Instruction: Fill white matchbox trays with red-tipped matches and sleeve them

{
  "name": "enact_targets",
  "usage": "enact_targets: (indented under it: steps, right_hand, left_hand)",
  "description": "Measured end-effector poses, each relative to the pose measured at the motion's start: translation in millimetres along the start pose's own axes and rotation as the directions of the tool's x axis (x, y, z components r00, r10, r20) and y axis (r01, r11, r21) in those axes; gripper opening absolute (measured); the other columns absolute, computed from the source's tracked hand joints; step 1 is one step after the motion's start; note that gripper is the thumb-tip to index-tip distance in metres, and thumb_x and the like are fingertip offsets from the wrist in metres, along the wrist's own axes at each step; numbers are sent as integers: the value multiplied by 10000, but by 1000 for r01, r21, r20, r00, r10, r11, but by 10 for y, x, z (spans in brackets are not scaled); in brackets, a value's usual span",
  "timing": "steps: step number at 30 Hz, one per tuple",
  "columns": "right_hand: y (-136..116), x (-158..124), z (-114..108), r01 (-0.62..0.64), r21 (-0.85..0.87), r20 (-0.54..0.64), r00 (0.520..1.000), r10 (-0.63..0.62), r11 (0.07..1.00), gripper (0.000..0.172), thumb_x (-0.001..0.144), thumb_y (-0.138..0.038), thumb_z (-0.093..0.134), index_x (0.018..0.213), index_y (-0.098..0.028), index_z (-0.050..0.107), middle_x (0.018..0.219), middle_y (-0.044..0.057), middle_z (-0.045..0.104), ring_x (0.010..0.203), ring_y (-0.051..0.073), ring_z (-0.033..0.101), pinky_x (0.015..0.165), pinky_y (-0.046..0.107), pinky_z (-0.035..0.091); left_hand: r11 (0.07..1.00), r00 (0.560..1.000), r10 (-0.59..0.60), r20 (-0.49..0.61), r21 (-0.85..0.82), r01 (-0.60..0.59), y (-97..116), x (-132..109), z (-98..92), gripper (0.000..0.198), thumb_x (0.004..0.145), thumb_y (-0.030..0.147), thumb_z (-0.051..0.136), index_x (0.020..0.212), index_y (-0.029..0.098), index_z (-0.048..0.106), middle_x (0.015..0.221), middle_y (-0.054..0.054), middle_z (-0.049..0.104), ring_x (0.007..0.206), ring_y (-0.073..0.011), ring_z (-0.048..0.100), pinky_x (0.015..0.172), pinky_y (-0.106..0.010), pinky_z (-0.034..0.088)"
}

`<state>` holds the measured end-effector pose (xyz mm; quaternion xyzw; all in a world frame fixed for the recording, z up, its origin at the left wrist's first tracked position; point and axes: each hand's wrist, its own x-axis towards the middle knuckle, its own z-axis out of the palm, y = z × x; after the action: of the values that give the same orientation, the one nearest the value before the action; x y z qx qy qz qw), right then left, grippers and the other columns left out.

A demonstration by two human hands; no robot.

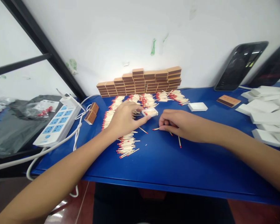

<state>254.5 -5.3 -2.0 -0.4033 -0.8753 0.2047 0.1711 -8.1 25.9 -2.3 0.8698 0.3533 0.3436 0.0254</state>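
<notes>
My left hand (128, 118) grips a small white matchbox tray (154, 112) between thumb and fingers, with some matches inside it. To its right, my right hand (171, 123) is closed, thumb and fingertips pinching a match (156, 128) close to the blue tabletop. A loose match (179, 142) and part of another lie under and beside the right hand. Another loose match (143, 130) rests below the tray. Piles of red-tipped matches (127, 144) spread around and behind my left hand, which covers part of them.
Brown matchboxes (139, 82) are stacked along the wall. One white tray (198, 106) and a brown matchbox sleeve (228, 100) lie at right, near heaped white trays (268, 112). A phone (241, 65) leans on the wall. A power strip (57, 124) with cables and two matchboxes (91, 113) sit left.
</notes>
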Motion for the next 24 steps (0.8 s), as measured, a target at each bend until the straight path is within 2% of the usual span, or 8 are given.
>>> enact_targets:
  steps: [4, 9, 15, 18, 21, 24]
  right_hand:
    - [-13, 9, -59, 10, -4, -77, 997, -10, 1000, 242, 1020, -438, 582, 894, -248, 662, 817, 30, 677, 693, 185, 589, 643, 330, 409]
    - [-37, 29, -127, -15, -84, -279, 960, -9, 996, 221, 1002, -434, 616, 899, -250, 681, 794, 32, 665, 698, 192, 572, 649, 337, 397]
    - [-58, 57, 21, 34, -89, -274, 960, -57, 995, 239, 1006, -446, 617, 902, -244, 692, 860, 51, 671, 762, 203, 595, 674, 331, 416]
    - [-54, 54, -54, 44, -110, -272, 960, -73, 993, 242, 1010, -446, 608, 908, -247, 702, 849, 56, 676, 778, 212, 597, 681, 334, 418]
    - [-12, -8, -240, 65, -107, -171, 982, -83, 992, 240, 1008, -456, 613, 942, -258, 732, 845, 54, 692, 758, 208, 595, 665, 335, 423]
    - [75, -97, -392, 105, -1, 76, 992, -104, 995, 268, 1032, -476, 588, 1087, -289, 772, 983, 84, 736, 753, 205, 627, 607, 334, 450]
  left_hand:
    - [1000, 1000, -1, 13, 25, 1, -2, 3, -1, 276, 914, 481, 800, 928, 208, 768, 937, -45, 787, 924, -258, 699, 842, -413, 516]
    - [996, 993, 83, 85, -44, -79, 70, 10, -22, 265, 922, 464, 802, 1001, 214, 766, 973, -48, 784, 944, -247, 693, 872, -407, 518]
    - [977, 976, 171, 135, -155, -149, 157, 3, -31, 232, 922, 432, 818, 1011, 227, 756, 979, -40, 781, 917, -229, 690, 853, -388, 520]
    - [980, 975, 165, 147, -134, -145, 128, 2, -31, 228, 927, 427, 814, 1023, 227, 763, 961, -39, 774, 895, -228, 682, 824, -385, 509]
    - [991, 984, 114, 135, -82, -104, 71, 1, -27, 234, 931, 427, 807, 1015, 212, 768, 951, -44, 770, 914, -236, 681, 837, -391, 508]
    - [997, 991, 66, 117, -53, -60, 17, 0, -21, 232, 929, 419, 802, 990, 198, 765, 962, -54, 778, 949, -248, 692, 882, -409, 519]
